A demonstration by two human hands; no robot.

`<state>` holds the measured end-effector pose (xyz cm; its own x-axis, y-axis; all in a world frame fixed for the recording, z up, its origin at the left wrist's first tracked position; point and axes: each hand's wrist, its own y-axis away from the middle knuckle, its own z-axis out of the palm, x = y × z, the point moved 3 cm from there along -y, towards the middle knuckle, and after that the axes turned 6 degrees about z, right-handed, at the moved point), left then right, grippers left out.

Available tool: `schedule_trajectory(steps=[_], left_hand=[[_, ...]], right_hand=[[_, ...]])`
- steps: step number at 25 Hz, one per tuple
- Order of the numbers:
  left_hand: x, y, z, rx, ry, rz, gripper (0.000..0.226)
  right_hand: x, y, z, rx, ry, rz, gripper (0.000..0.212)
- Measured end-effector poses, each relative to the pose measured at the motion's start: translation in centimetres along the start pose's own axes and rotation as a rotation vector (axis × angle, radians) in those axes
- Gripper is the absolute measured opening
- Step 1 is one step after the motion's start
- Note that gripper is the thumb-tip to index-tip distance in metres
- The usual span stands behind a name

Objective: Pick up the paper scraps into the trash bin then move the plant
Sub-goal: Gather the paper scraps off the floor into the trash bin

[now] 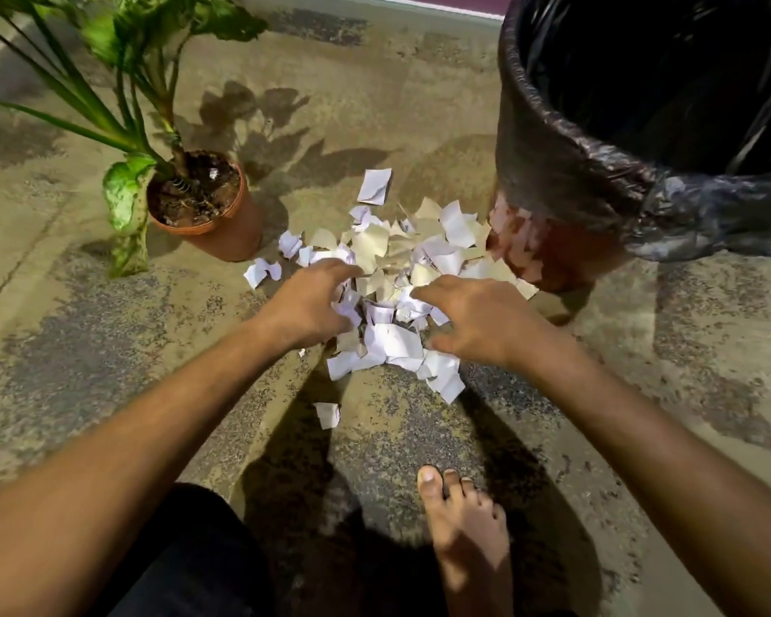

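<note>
A heap of white and beige paper scraps point(401, 260) lies on the concrete floor between a potted plant point(214, 216) and a trash bin point(561, 184). The bin is red-brown, lined with a black bag, and stands at the right with its mouth open. My left hand point(308, 305) reaches into the left side of the heap, fingers bent down onto the scraps. My right hand point(472, 322) reaches into the right side, fingers spread and bent, touching the paper. Neither hand lifts any paper. The plant stands in an orange pot with long green leaves.
Stray scraps lie apart from the heap: one near me point(328, 415), one at the far side point(375, 187), one close to the pot point(259, 271). My bare foot point(468, 527) stands just behind the heap. A wall base runs along the top edge.
</note>
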<state>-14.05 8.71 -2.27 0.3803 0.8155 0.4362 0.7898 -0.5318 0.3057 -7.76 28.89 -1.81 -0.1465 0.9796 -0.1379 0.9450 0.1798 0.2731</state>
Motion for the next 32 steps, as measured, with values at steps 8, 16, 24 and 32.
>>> schedule_trajectory(steps=[8,16,24,32], left_hand=[[-2.9,3.0,7.6,-0.417,-0.245,-0.126,0.135],[-2.1,2.1,9.5,-0.285,-0.343,-0.09,0.088],[-2.9,-0.3,6.9,-0.063,-0.141,-0.146,0.029],[-1.6,-2.1,2.1,0.212,0.068,-0.152,0.013]], right_hand=[[-0.3,0.2,10.0,-0.2,0.194,-0.173,0.124],[-1.7,-1.6,10.3,-0.141,0.107,-0.234,0.089],[-1.8,-3.0,8.5,-0.075,0.155,-0.183,0.056],[-1.2,-2.3,-1.3,0.272,-0.081,-0.093,0.042]])
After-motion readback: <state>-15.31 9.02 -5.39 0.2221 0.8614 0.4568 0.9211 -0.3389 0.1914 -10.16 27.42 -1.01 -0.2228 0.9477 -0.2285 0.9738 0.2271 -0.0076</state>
